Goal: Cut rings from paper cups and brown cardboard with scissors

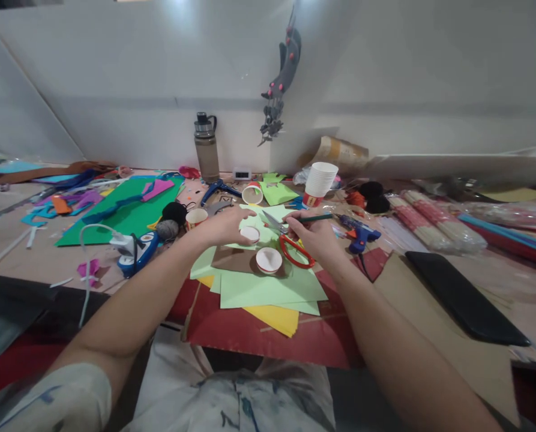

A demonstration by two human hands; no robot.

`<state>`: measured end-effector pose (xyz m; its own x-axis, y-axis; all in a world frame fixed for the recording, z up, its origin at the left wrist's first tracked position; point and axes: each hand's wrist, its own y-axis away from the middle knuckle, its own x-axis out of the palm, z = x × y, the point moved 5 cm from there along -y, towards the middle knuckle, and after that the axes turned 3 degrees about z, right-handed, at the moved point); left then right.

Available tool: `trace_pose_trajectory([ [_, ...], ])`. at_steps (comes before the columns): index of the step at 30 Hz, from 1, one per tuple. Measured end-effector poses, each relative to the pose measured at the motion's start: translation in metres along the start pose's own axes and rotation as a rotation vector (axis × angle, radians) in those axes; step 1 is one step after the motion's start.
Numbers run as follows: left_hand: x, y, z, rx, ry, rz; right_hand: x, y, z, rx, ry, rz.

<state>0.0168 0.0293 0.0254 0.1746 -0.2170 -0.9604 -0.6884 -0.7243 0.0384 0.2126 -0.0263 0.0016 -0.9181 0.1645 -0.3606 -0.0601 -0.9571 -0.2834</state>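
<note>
My left hand [229, 227] is closed at the edge of a small white cut-down paper cup [249, 234], its fingertips partly hidden. A dark green pencil [317, 218] is gripped in my right hand [313, 233], pointing left and right across the fingers. Just beneath that hand lie scissors with red handles [298, 252], blades toward the upper left. Between my hands a second cut-down paper cup [268, 260] rests on a piece of brown cardboard [231, 259]. Light green paper sheets [268, 291] lie under it.
Stacked paper cups [320, 183] stand behind my right hand, with a blue glue gun [360, 236] to the right. A water bottle [206, 150] is at the wall. A black phone-like slab [463, 297] lies right, a blue power strip [138, 253] left.
</note>
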Motion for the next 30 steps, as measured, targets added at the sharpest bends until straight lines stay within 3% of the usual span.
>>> trace_pose_trajectory([
  [2, 0.015, -0.006, 0.001, -0.007, -0.019, 0.06, 0.0, -0.001, -0.001, -0.003, -0.018, 0.018],
  [6, 0.031, -0.014, -0.001, -0.007, -0.049, 0.059, 0.001, -0.002, -0.001, -0.023, -0.038, 0.041],
  [14, 0.007, -0.036, 0.024, -0.102, -0.056, -0.136, 0.001, 0.0, -0.001, -0.03, 0.019, 0.016],
  [18, 0.01, -0.047, 0.042, -0.182, -0.05, -0.159, 0.002, 0.0, 0.0, -0.032, 0.034, 0.023],
  [21, 0.012, -0.045, 0.043, -0.18, -0.036, -0.189, 0.002, 0.0, 0.0, -0.039, 0.045, 0.029],
  [25, 0.0, -0.027, 0.021, -0.133, 0.019, -0.317, 0.002, -0.001, -0.002, -0.021, 0.002, 0.021],
  [26, -0.001, -0.021, 0.012, -0.086, 0.093, -0.297, 0.002, -0.001, -0.002, -0.012, -0.024, 0.019],
  [28, 0.006, -0.009, -0.012, 0.038, 0.28, -0.121, 0.002, -0.001, -0.001, 0.008, -0.056, 0.02],
  [30, 0.016, 0.004, -0.034, 0.159, 0.317, 0.009, 0.003, -0.001, -0.001, 0.046, -0.081, 0.027],
])
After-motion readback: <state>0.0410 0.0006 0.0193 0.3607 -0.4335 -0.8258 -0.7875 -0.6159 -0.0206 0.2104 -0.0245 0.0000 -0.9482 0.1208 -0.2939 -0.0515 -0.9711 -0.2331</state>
